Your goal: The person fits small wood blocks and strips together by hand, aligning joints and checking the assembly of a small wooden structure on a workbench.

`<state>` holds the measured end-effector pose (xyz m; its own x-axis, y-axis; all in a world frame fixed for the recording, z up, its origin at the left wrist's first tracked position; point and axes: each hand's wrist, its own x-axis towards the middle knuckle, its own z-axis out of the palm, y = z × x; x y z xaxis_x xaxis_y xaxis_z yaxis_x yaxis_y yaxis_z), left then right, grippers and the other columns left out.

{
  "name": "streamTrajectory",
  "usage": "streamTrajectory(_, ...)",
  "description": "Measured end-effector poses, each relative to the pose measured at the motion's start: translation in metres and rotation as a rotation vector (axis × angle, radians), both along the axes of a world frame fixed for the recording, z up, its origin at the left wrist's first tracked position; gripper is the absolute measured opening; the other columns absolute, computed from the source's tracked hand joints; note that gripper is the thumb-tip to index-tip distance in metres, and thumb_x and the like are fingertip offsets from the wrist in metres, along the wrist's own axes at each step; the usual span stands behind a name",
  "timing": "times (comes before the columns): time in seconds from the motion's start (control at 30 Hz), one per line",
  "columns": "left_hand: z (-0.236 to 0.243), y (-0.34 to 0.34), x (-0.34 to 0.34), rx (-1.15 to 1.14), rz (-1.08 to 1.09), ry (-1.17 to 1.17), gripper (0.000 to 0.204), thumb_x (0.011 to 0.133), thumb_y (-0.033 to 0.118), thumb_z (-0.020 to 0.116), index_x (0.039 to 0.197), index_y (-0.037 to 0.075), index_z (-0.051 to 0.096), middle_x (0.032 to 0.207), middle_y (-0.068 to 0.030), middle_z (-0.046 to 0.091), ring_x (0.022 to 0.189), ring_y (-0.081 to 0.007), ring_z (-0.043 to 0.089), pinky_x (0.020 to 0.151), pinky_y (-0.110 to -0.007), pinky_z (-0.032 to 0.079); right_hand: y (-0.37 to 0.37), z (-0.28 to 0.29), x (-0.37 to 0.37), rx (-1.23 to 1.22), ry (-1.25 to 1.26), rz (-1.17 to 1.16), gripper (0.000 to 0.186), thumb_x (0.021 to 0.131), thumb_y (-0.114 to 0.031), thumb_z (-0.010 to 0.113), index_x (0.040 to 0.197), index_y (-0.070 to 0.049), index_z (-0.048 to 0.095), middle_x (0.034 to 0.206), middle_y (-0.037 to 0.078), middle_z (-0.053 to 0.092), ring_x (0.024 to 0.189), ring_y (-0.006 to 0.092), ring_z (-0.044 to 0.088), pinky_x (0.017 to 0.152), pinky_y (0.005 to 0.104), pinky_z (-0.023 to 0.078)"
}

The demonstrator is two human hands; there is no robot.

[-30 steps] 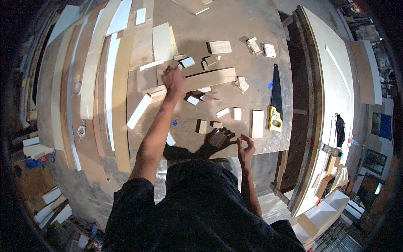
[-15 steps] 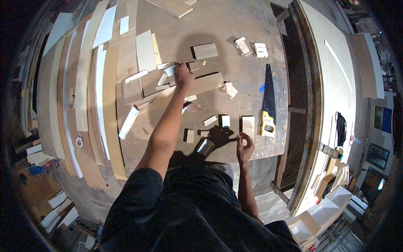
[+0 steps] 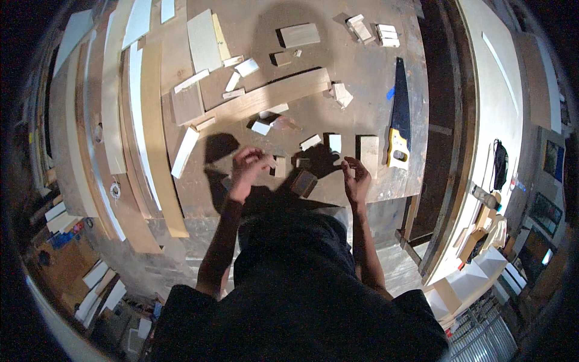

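Note:
My left hand (image 3: 246, 171) hovers over the near edge of the wooden worktable, fingers bent and apart, with no object visible in it. Just right of its fingertips is a small wood block (image 3: 280, 166). My right hand (image 3: 357, 181) is raised beside a larger rectangular wood block (image 3: 369, 152); thumb and forefinger are drawn together, and whatever may be between them is too small to tell. Between the hands are a dark-shaded block (image 3: 303, 183), a white-topped block (image 3: 335, 143) and a small pale offcut (image 3: 310, 142). Shadows partly hide the pieces there.
A handsaw (image 3: 398, 120) with a yellow handle lies at the table's right. A long board (image 3: 271, 95) crosses the middle, with several offcuts around it. Long planks (image 3: 155, 133) cover the left side. Beyond a dark gap stands another pale tabletop (image 3: 491, 114).
My left hand has come back from the offcuts beyond the long board to the near edge. My right hand remains by the larger block. The whole view has shifted, moving the tabletop upward.

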<state>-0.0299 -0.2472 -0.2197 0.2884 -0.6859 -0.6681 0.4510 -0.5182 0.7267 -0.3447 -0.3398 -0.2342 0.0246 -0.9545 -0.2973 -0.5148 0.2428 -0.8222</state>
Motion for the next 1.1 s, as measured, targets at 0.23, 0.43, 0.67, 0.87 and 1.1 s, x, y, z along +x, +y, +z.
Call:
streamTrajectory(0.23,-0.041,0.024,-0.085,-0.096,-0.139,-0.151,0.022,0.084,0.010,0.081,0.095,-0.004,0.069,0.086,-0.0103,0.073,0.078,-0.0140,0.072,0.067,-0.027,0.057,0.044,-0.016,-0.015,0.128,-0.050,0.068,0.023,0.095,-0.022,0.072,0.099,0.001,0.075,0.085,0.009,0.075,0.081,0.0137,0.068,0.077,0.0299,0.053)
streamTrajectory(0.43,-0.070,0.016,-0.110,-0.153,-0.151,-0.373,0.016,0.084,0.009,0.077,0.089,-0.004,0.071,0.079,-0.0095,0.074,0.073,-0.0143,0.072,0.065,-0.028,0.057,0.084,-0.029,-0.041,0.194,-0.197,-0.039,0.027,0.098,-0.022,0.069,0.104,0.004,0.074,0.089,0.009,0.075,0.081,0.0129,0.067,0.077,0.0291,0.054)
streamTrajectory(0.67,-0.094,0.022,-0.104,-0.159,-0.185,-0.235,0.013,0.085,0.007,0.076,0.091,-0.005,0.072,0.078,-0.0095,0.073,0.070,-0.0156,0.073,0.060,-0.028,0.058,0.100,-0.025,-0.047,0.239,-0.235,-0.088,0.029,0.098,-0.022,0.069,0.105,0.005,0.073,0.093,0.009,0.075,0.084,0.0138,0.068,0.078,0.0291,0.054)
streamTrajectory(0.87,-0.084,0.014,-0.095,-0.099,-0.349,-0.285,0.016,0.087,0.010,0.075,0.096,-0.004,0.075,0.081,-0.0113,0.075,0.071,-0.0172,0.075,0.060,-0.028,0.058,0.092,-0.027,-0.038,0.200,-0.230,-0.026,0.027,0.098,-0.021,0.069,0.106,0.004,0.073,0.094,0.009,0.075,0.084,0.0137,0.068,0.077,0.0284,0.054)
streamTrajectory(1.1,-0.084,0.015,-0.094,-0.186,-0.356,-0.274,0.016,0.086,0.007,0.075,0.098,-0.003,0.075,0.090,-0.0113,0.077,0.074,-0.0187,0.075,0.059,-0.029,0.059,0.070,-0.033,-0.008,0.160,-0.141,0.116,0.026,0.099,-0.020,0.068,0.112,0.002,0.073,0.097,0.007,0.075,0.087,0.0123,0.067,0.079,0.0278,0.054)
